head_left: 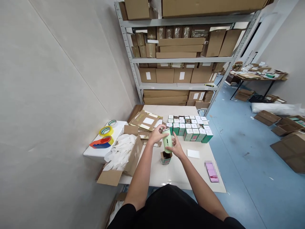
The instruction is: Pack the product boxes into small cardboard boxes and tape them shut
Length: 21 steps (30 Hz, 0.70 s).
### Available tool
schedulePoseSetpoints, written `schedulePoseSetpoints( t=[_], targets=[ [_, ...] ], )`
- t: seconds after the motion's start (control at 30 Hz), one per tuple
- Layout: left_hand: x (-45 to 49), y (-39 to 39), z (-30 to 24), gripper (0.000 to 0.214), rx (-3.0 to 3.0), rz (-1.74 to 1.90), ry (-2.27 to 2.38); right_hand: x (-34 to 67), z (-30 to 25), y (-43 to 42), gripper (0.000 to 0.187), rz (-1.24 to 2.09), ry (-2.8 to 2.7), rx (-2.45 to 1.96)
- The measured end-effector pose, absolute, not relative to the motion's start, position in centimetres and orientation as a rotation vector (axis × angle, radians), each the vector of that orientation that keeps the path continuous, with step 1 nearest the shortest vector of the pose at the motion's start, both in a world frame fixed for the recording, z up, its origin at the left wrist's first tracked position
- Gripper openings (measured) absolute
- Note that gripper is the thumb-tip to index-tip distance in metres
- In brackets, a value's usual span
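Observation:
A light green tumbler (167, 143) with a shiny metal-looking lid is held between both hands, above a small open box (166, 158) on the table. My left hand (156, 134) grips it near the lid, fingers closed on its upper side. Lower down, my right hand (176, 146) is wrapped against its right side. The tumbler is slightly tilted, and its bottom end is at the box's opening; I cannot tell whether it is partly inside. Behind it stand several rows of green and white boxes (195, 135).
On the left, a carton (134, 159) holds white packing strips, beside tape rolls (106, 130) and a red-blue tape dispenser (102, 142). Flattened cardboard (145, 121) lies behind. A white card (193, 154) and a pink item (212, 171) lie right. Shelving (178, 59) with cartons stands beyond the table.

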<state>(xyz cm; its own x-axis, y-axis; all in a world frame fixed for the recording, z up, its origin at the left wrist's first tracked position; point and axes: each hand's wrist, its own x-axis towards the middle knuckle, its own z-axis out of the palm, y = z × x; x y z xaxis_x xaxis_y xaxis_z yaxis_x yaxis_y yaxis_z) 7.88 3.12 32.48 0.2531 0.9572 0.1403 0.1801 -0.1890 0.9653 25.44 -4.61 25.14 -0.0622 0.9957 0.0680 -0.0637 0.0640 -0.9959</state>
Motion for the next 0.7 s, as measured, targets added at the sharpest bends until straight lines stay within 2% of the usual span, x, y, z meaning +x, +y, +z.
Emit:
schedulePoseSetpoints(
  t=[0.17, 0.43, 0.63, 0.7],
  targets=[
    [7.8, 2.7, 28.7, 0.053, 1.545, 1.072, 1.214, 27.3, 20.3, -3.3, 0.078, 1.243, -1.175, -1.302],
    [8.0, 1.0, 24.0, 0.048, 1.562, 1.032, 1.366, 27.8, 12.7, -4.1, 0.055, 1.357, -0.896, -1.739],
    [8.1, -0.2, 21.5, 0.05, 1.558, 1.014, 1.362, 26.6, 9.2, -4.9, 0.021, 1.254, -1.009, -2.01],
    [8.1, -0.5, 20.7, 0.051, 1.542, 1.012, 1.345, 26.4, 8.5, -4.9, 0.017, 1.253, -1.047, -2.042]
  ],
)
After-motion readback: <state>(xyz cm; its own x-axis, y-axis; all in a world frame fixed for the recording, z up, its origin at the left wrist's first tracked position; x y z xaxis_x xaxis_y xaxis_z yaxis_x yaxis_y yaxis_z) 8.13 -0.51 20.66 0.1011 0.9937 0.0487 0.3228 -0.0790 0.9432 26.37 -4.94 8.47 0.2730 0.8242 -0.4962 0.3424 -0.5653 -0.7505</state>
